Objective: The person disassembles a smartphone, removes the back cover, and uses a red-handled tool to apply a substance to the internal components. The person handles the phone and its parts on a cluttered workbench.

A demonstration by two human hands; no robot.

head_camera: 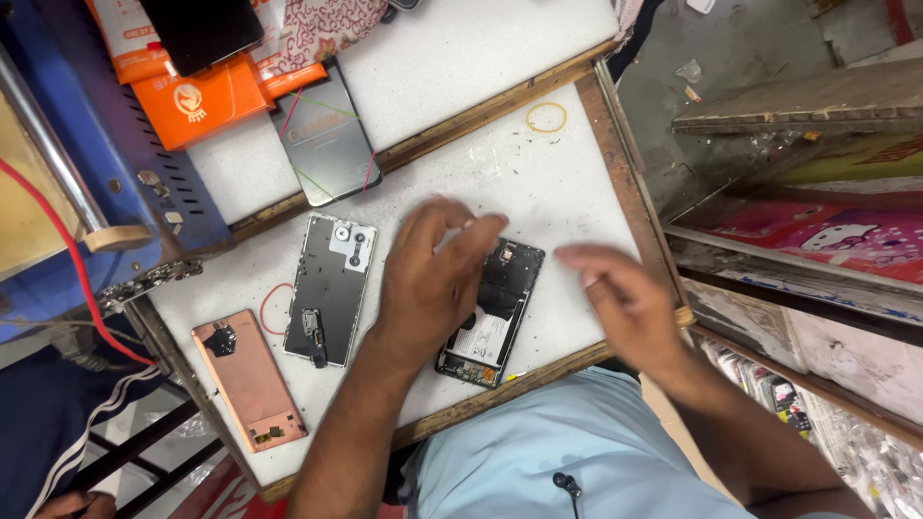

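**A:** Opened phone (pixel 492 312), back cover off, battery and circuit board showing. Where does it lie against the hands?

**B:** Right under the left hand (pixel 433 279). That hand comes up from the lower edge of the view, forearm slanting upward, palm down, and it covers the phone's left side. The fingers are spread and loosely bent, with the fingertips (pixel 486 229) near the phone's upper end.

**A:** Is it gripping the phone?

**B:** No, it lies loose on top of it, nothing clasped in it. Whether the palm truly presses on the phone, I cannot tell.

**A:** And the right hand (pixel 625 298)?

**B:** Just to the right of the phone, apart from it, over the white worktop (pixel 558 183) near its wooden edge. Palm down, fingers stretched out and pointing left toward the phone, a little blurred. It is slack and bare, holding nothing.

**A:** What lies around them?

**B:** Left of the left hand is a metal phone frame (pixel 330 288), and farther left a rose-gold back cover (pixel 250 382). A red rubber band (pixel 274 309) sits between those two. Above the left hand, well apart, lies a dark phone panel (pixel 325 135), and a yellow rubber band (pixel 546 117) rests beyond the fingers of both hands.
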